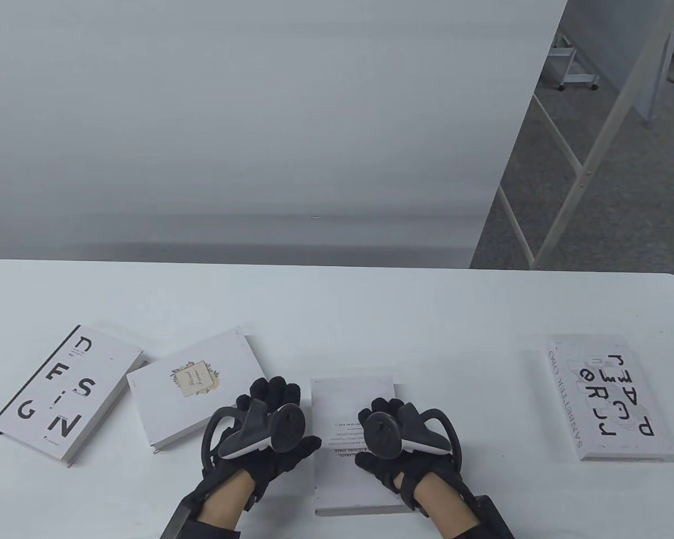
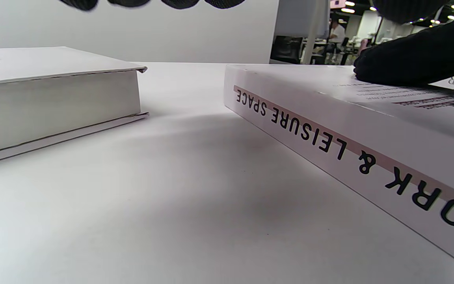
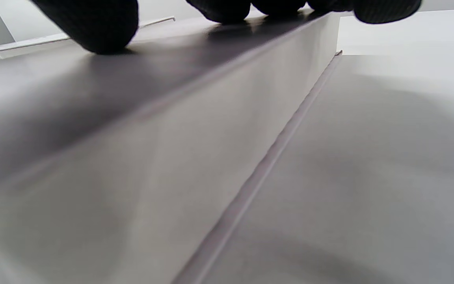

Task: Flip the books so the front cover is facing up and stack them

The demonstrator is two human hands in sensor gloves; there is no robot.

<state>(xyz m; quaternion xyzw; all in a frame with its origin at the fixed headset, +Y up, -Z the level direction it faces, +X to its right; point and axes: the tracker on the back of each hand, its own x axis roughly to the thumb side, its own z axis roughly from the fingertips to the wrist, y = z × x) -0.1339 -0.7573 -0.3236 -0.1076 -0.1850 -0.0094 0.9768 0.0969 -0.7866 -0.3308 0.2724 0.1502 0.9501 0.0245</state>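
Middle book [image 1: 353,404] lies back-up between floral book [image 1: 196,387] and right book [image 1: 612,398]; right hand [image 1: 396,443] fingers rest flat on its cover, left hand [image 1: 269,432] empty beside its spine, so a one-sided lift could let it slide.

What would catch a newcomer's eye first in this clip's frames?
Probably the two black-gloved hands at the near edge of the table: the right hand rests its fingers on the middle book, and the left hand is beside that book's left edge. Next, the bold lettering: the DESIGN book at far left and the book with large black letters lying alone at far right. The floral-label book sits between DESIGN and the hands.
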